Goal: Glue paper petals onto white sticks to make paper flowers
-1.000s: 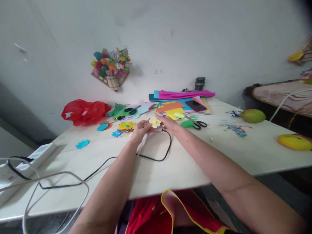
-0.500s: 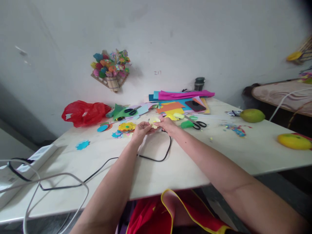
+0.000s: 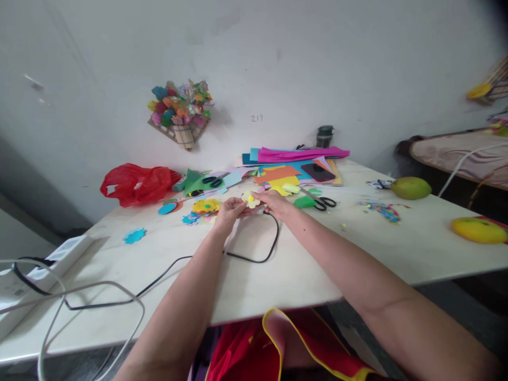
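Observation:
Between my two hands is a pale yellow paper flower (image 3: 249, 199) with a brighter yellow centre, held a little above the table. My left hand (image 3: 232, 211) pinches its left edge. My right hand (image 3: 277, 203) has its fingers closed at the flower's right side, with the fingertips by the centre. A black cable (image 3: 273, 243) runs from under my right hand and loops across the table. Left of my hands lie stacked yellow paper flowers (image 3: 206, 206) and small blue and pink cut-outs. A blue paper flower (image 3: 135, 236) lies farther left.
Black-handled scissors (image 3: 325, 203) lie right of my hands, and another pair of scissors (image 3: 214, 181) lies behind. Coloured sheets and a phone (image 3: 318, 172) are at the back. A red plastic bag (image 3: 137, 185), power strip (image 3: 59, 259) and green mango (image 3: 411, 188) are also there.
The fingers of my right hand have shifted on the flower, and its bright yellow centre now shows more clearly. My left hand has hardly moved.

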The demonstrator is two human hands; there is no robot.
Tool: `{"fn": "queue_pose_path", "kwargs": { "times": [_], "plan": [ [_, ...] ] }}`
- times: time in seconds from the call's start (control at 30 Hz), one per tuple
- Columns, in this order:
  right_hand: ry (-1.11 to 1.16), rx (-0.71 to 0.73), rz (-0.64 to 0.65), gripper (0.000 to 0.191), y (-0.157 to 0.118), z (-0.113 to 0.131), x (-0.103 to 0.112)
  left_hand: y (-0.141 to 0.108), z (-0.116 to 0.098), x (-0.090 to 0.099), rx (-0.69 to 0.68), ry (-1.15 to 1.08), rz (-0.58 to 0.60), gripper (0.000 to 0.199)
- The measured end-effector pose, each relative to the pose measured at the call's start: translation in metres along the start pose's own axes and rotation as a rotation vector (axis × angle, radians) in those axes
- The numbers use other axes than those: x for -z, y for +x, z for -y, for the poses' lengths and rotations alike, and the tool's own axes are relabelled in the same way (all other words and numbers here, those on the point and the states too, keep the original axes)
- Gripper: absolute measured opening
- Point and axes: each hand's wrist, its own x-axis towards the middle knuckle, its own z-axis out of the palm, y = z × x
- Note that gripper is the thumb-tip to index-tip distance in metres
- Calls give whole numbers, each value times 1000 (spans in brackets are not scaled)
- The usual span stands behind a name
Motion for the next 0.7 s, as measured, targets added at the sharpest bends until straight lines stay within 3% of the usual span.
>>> {"fn": "queue_pose_path", "kwargs": {
  "times": [0.27,0.53,0.7],
  "plan": [
    [-41,27,-33,33,9,-10,-1,-3,-2,0,50,11,78,33],
    [-44,23,59,38,1,-2,0,-2,-3,0,40,51,21,34],
    [-104,57,9,37,5,-7,0,-4,-4,-1,51,59,41,36]
  ]
}}
